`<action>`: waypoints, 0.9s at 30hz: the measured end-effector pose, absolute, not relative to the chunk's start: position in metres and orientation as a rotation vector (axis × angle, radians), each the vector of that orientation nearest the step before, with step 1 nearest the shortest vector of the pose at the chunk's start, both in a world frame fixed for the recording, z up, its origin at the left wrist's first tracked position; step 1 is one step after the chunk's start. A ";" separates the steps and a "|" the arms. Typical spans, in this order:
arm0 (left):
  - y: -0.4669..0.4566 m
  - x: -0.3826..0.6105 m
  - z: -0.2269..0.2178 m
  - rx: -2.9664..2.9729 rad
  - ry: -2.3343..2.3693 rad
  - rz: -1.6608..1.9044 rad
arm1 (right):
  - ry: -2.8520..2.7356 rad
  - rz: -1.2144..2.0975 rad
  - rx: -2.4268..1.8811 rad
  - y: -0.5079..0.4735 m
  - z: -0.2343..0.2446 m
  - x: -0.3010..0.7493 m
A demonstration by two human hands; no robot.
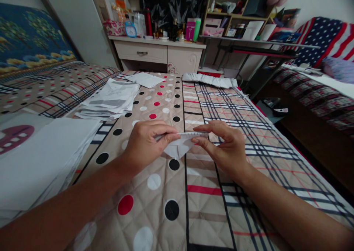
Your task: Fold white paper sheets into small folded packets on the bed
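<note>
I hold a folded paper (177, 148) over the bedspread (204, 214), and I place everything else by it. My left hand (148, 142) pinches its left end between thumb and forefinger; my right hand (225, 142) grips the right end, thumb in front, fingertips at the upper edge. My fingers cover both ends, so I cannot tell how the folds run there. Small print shows along the top, and a pointed flap hangs below.

Well to the left of the folded paper lies a stack of large white sheets (47, 166), a purple oval (18, 137) on its top one. Left and beyond sits an untidy pile of printed sheets (110, 100), and just past that a loose sheet (146, 80). Beyond the folded paper, slightly right, a crumpled white strip (208, 80) lies along the bedspread's far edge.

Farther beyond stands the dresser (132, 47), crowded on top: a blue clock (130, 29) and red bottle (148, 21) to the left, a green tube (197, 30) straight past the folded paper.
</note>
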State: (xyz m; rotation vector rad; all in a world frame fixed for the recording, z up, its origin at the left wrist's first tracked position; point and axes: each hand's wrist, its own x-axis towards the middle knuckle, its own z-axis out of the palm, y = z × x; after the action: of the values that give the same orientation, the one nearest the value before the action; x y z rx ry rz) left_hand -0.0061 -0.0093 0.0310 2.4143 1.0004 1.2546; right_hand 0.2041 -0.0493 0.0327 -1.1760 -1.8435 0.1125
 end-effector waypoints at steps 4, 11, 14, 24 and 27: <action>-0.007 -0.006 0.030 2.349 0.981 1.239 | -1.809 0.101 -1.192 -0.048 0.030 0.204; -0.005 -0.005 0.026 2.429 0.899 1.340 | -1.709 0.279 -1.164 -0.048 0.027 0.201; -0.005 -0.005 0.024 2.482 0.876 1.357 | -1.682 0.339 -1.142 -0.049 0.028 0.201; -0.009 -0.005 0.023 2.691 0.807 1.320 | -2.031 0.104 -1.051 -0.049 0.034 0.201; -0.014 -0.003 0.023 2.722 0.794 1.257 | -2.151 0.022 -0.993 -0.051 0.034 0.198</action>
State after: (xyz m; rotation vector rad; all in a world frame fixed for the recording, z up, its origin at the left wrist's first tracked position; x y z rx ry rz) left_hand -0.0030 -0.0135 0.0229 2.7225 0.7936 1.2570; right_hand 0.1980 -0.0512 0.0338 -0.9925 -2.1507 0.0224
